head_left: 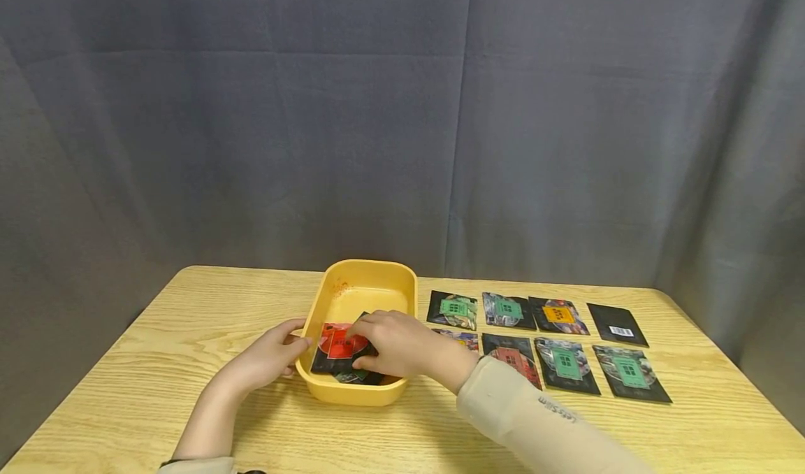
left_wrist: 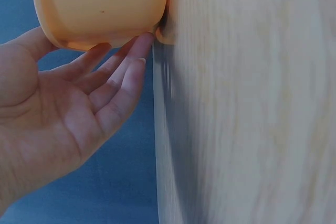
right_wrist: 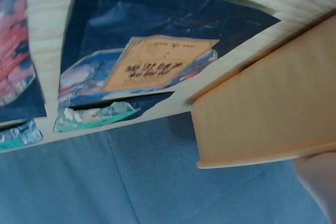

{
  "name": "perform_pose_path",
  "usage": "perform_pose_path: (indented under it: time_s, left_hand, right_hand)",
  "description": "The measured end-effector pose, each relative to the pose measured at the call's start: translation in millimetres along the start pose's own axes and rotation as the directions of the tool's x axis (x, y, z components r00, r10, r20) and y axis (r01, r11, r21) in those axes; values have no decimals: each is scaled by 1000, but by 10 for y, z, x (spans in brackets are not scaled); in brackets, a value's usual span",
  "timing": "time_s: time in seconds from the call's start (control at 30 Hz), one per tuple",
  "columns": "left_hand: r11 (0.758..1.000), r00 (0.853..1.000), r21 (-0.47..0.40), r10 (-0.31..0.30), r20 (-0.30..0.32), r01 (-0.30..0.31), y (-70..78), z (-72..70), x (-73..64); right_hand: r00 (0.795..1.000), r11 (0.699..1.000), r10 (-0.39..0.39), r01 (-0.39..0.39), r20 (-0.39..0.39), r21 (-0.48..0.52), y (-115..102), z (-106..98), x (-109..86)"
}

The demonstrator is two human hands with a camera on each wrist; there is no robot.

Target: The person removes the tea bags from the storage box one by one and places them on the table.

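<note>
A yellow plastic bin [head_left: 357, 392] stands on the table with several flat black packets inside. Uppermost is a packet with a red label [head_left: 339, 345]; part of one with a green label [head_left: 352, 377] shows beneath it. My right hand [head_left: 399, 341] reaches over the bin's right side, its curled fingers and thumb pinching the right part of the red-labelled packet. Most of those fingers are hidden in the right wrist view. At the bin's left side, my left hand [head_left: 270, 355] holds the wall, thumb at the rim and fingers [left_wrist: 123, 85] along the outside.
Right of the bin, packets lie in two rows on the wooden table [head_left: 207, 334]. Some have green labels, like the near-right packet [head_left: 631, 374]; another has an orange label [head_left: 558, 314]. A plain black packet [head_left: 618, 324] shows a barcode. A grey curtain [head_left: 377, 145] hangs behind.
</note>
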State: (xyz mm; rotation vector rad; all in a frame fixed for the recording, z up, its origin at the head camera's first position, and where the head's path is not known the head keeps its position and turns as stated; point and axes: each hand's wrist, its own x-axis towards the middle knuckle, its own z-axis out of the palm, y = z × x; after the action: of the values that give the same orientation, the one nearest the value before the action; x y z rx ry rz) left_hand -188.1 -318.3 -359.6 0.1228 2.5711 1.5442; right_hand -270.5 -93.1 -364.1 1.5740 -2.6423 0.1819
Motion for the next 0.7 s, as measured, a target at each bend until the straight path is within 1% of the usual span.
perform_pose_path:
  time_s: [0.2,0.4,0.5,0.7]
  left_hand:
    - [1000,1000,-3,5,0,-5,6,-2,2]
    - [1000,1000,-9,17,-4,-17,-2,2,5]
    - [1000,1000,-8,15,-4,-15,-11,1,7]
    - [1000,1000,-4,6,-2,-6,-13,6,13]
  right_hand:
    - [998,999,42,-43,37,26,17,29,52]
    - [992,996,85,-85,97,1,19,62,91]
    - [990,996,91,-90,105,-12,21,82,99]
    - [988,995,99,-99,118,-7,7,71,93]
